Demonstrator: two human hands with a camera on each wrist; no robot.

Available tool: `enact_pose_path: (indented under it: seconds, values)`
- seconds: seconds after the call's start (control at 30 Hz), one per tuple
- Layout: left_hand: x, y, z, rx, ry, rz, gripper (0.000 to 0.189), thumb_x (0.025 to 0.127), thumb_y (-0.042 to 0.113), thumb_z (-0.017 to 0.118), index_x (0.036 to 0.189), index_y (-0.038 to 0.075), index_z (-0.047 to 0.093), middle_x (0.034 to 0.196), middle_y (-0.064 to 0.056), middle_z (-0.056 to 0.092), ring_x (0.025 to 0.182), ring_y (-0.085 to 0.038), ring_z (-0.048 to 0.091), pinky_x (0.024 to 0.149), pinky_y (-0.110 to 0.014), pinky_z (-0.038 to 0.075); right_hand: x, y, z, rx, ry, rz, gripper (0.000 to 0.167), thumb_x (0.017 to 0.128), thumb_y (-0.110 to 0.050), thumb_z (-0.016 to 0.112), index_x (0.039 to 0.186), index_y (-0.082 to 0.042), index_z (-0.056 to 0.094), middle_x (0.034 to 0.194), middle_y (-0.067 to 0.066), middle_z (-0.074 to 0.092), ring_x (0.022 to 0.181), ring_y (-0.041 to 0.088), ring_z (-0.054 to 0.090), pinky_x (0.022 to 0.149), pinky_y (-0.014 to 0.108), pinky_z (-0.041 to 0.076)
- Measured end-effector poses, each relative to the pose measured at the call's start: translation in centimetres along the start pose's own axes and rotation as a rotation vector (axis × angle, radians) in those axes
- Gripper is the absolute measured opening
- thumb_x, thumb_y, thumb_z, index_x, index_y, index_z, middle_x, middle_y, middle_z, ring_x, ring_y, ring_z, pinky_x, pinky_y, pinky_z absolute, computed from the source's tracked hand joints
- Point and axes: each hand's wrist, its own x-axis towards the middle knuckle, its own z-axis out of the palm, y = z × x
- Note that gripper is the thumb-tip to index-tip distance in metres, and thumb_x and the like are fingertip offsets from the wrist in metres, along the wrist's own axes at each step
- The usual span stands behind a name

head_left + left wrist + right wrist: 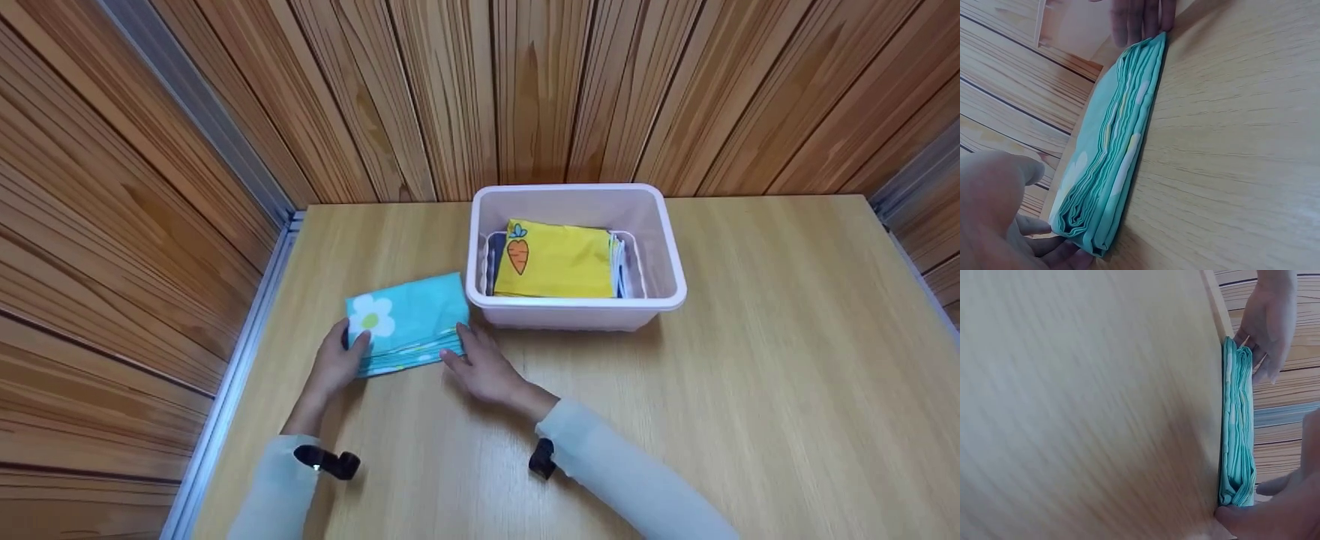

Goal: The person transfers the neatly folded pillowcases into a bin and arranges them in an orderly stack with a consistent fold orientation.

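Observation:
A folded turquoise cloth (412,311) with a white flower lies on the table, its stacked layers showing along the near edge. At its left end is my left hand (341,360); in the left wrist view the fingers touch the cloth's end (1100,146) while the thumb stands raised off it. My right hand (487,367) is at the opposite end, fingers extended along the side. The right wrist view shows its thumb (1235,517) at the lower corner of the folded layers (1235,427).
A pale pink plastic bin (574,315) stands right of the cloth, near the back wall. Inside lies a folded yellow cloth (562,262) with a carrot print, with other folded fabric (618,266) beside it. Wood-plank walls (532,97) rise behind and at the sides.

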Motion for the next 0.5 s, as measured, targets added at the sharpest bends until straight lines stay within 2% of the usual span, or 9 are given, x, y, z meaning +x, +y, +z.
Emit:
enact_pose_path:
  seconds: [0.1, 0.2, 0.37, 0.5]
  values:
    - [0.1, 0.0, -0.2, -0.028, 0.007, -0.011, 0.068, 0.110, 0.035, 0.043, 0.161, 0.001, 0.015, 0.166, -0.023, 0.020, 0.153, -0.038, 0.018, 0.122, -0.054, 0.020, 0.0, -0.3, 0.1, 0.036, 0.035, 0.018, 0.073, 0.109, -0.045, 0.042, 0.162, -0.003, 0.016, 0.169, 0.017, 0.009, 0.155, 0.030, 0.011, 0.124, 0.048, 0.020]
    - [0.2, -0.1, -0.4, -0.046, 0.011, -0.046, 0.071, 0.109, 0.036, 0.043, 0.162, 0.000, 0.011, 0.164, -0.025, 0.022, 0.152, -0.039, 0.021, 0.122, -0.054, 0.021, 0.1, -0.5, 0.2, 0.051, 0.066, 0.032, 0.074, 0.109, -0.045, 0.042, 0.163, -0.003, 0.013, 0.169, 0.017, 0.006, 0.156, 0.031, 0.009, 0.124, 0.049, 0.018]
    - [0.1, -0.4, -0.8, -0.082, 0.013, -0.129, 0.076, 0.109, 0.038, 0.042, 0.161, -0.002, 0.005, 0.165, -0.027, 0.017, 0.153, -0.040, 0.016, 0.122, -0.053, 0.020, 0.6, -0.3, 0.4, 0.094, 0.118, 0.015, 0.072, 0.109, -0.038, 0.045, 0.164, -0.006, 0.010, 0.171, 0.012, 0.001, 0.156, 0.029, 0.006, 0.124, 0.048, 0.016]
    - [0.0, -0.6, -0.9, -0.107, -0.006, -0.166, 0.072, 0.109, 0.037, 0.040, 0.161, -0.003, 0.009, 0.166, -0.025, 0.017, 0.154, -0.040, 0.015, 0.122, -0.053, 0.020, 1.0, -0.1, 0.6, 0.169, 0.130, 0.010, 0.066, 0.110, -0.032, 0.046, 0.163, -0.009, 0.015, 0.170, 0.009, 0.008, 0.156, 0.026, 0.012, 0.124, 0.049, 0.016]
